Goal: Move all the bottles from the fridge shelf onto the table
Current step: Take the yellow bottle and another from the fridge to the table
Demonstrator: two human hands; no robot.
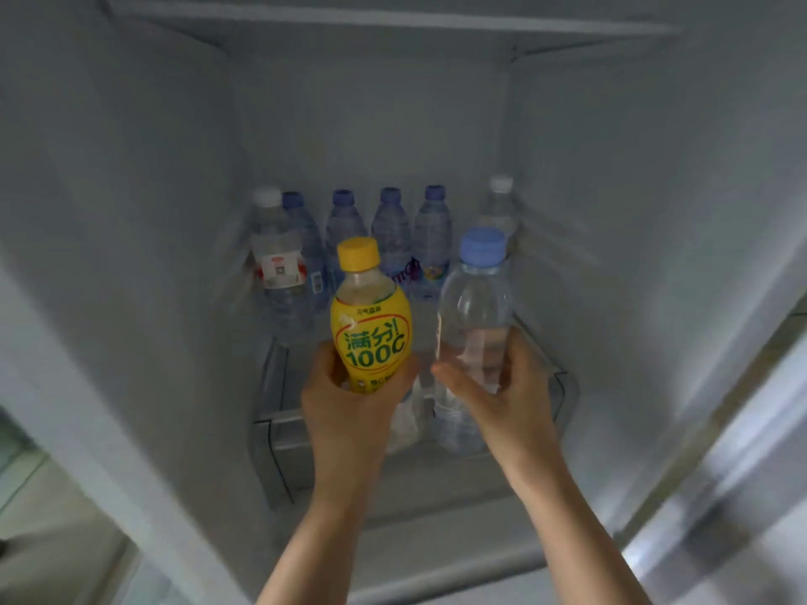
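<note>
My left hand grips a yellow-capped bottle with a yellow label by its lower half, upright in front of the fridge shelf. My right hand holds a clear water bottle with a light-blue cap around its middle, also upright. Behind them, at the back of the fridge shelf, stand several water bottles: a white-capped one with a red and white label at the left, blue-capped ones in the middle, and a white-capped one at the right.
The white fridge walls close in on the left and right, with an upper shelf overhead. The fridge's front edge and door frame run down the right side. A room floor shows at lower left.
</note>
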